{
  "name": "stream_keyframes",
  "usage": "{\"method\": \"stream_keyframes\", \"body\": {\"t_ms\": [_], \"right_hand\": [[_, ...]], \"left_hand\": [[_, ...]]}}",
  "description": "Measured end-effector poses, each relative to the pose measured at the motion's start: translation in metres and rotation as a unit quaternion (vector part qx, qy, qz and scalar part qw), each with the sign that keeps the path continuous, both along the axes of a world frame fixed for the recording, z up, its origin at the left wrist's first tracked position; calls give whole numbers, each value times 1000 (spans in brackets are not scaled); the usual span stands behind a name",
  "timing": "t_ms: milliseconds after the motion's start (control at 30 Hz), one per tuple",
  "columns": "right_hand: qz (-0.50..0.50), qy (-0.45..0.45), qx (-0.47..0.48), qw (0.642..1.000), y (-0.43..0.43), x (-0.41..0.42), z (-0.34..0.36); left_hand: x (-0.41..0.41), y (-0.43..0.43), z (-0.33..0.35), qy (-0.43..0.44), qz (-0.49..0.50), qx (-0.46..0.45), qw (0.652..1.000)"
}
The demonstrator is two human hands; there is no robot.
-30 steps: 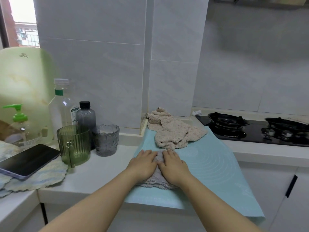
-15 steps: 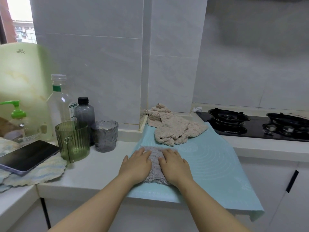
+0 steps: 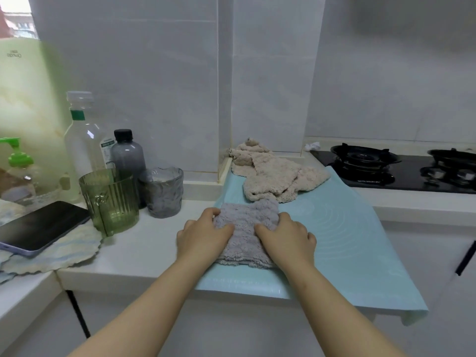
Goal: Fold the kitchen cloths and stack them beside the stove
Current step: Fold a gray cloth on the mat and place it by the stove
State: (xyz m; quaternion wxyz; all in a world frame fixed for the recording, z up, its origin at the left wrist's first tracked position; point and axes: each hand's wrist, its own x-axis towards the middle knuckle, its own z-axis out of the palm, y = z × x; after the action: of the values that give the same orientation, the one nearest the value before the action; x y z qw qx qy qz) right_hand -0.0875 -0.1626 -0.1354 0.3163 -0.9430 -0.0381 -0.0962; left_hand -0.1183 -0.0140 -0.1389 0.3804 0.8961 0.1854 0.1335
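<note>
Grey cloth (image 3: 246, 230) lies on teal mat (image 3: 347, 243) near front edge of desk (image 3: 144, 246), folded to a rough rectangle. Both grips are on it, one per side. Left grip (image 3: 203, 235) is clamped on the cloth's left edge: fingers curled over far-left corner, thumb across the top. Right grip (image 3: 287, 235) is clamped on the right edge the same way, thumb pointing inward. Cloth sits btwn the two grips, w/ its middle strip bare and near hem showing by the wrists. Can't tell if any part is lifted off the mat.

Beige cloth (image 3: 278, 176) is crumpled and unfolded at back of mat by the wall corner, just behind the grey one, edges abt meeting. It's apart from both grips. Stove (image 3: 373, 168) is to the right; mat's far corner reaches its edge.

Left of mat on desk: green cup (image 3: 110, 199), grey glass (image 3: 163, 191), dark bottle (image 3: 127, 155), clear bottle (image 3: 82, 145). Phone (image 3: 38, 225) lies on scalloped cloth (image 3: 64, 251) at far left.
</note>
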Motion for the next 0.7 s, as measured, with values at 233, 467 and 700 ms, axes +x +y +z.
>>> {"method": "stream_keyframes", "body": {"t_ms": [233, 467, 700], "right_hand": [[62, -21, 55, 996, -3, 5, -2], [67, 11, 86, 994, -3, 8, -7], [75, 136, 84, 984, -7, 1, 12]], "left_hand": [[0, 0, -3, -69, -47, -68, 994], [-3, -4, -1, -67, -16, -17, 997], [-16, -4, 21, -9, 5, -103, 995]]}}
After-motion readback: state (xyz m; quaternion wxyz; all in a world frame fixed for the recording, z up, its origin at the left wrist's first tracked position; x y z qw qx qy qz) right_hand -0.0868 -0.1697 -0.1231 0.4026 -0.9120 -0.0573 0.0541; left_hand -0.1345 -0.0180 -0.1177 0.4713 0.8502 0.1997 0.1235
